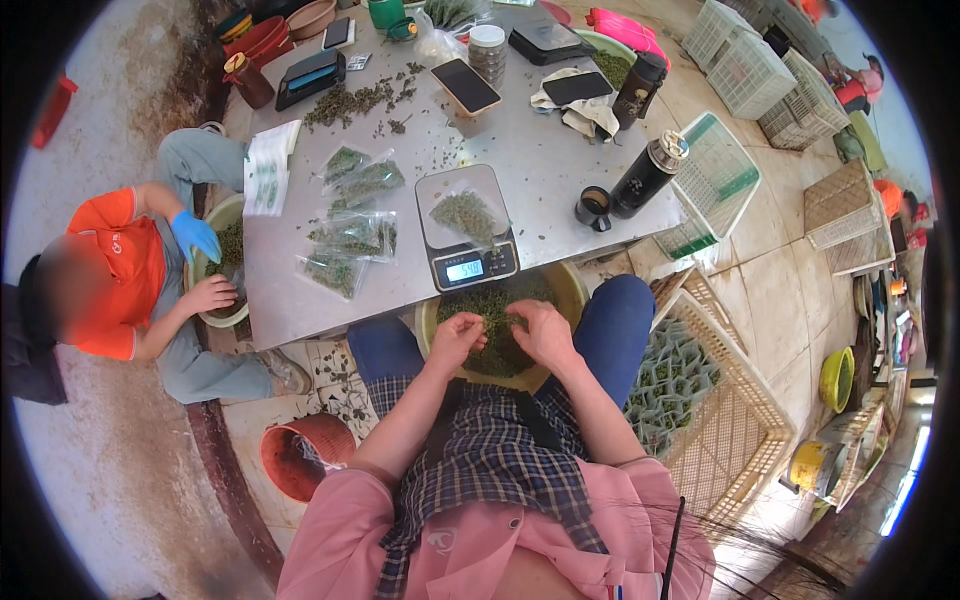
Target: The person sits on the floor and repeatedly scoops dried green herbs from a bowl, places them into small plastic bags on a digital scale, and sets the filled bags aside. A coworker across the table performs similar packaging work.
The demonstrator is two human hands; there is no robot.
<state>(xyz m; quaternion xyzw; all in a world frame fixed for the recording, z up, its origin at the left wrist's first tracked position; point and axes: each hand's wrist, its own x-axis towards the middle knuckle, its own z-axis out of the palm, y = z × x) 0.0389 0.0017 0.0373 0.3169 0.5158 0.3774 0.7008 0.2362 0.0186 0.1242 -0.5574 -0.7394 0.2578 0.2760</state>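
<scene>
Both hands are over a yellow basin (574, 289) of small green plant pieces (499, 360), held between the knees. My left hand (457, 337) has thumb and fingertips pinched together over the pieces; whether a bit is between them is too small to tell. My right hand (541, 334) is a little to the right, fingers curled at the pieces, its grip unclear. Just beyond the basin, on the metal table (360, 135), a digital scale (459, 184) with a lit display bears a clear bag of green pieces (466, 216). Several filled clear bags (352, 234) lie left of the scale.
A co-worker (124, 262) with one blue glove works at another basin (217, 319) on the left. A black thermos (649, 176) and cup (594, 208) stand near the table's right edge. A crate (739, 427) with filled bags is at right; a red basket (307, 457) lies at lower left.
</scene>
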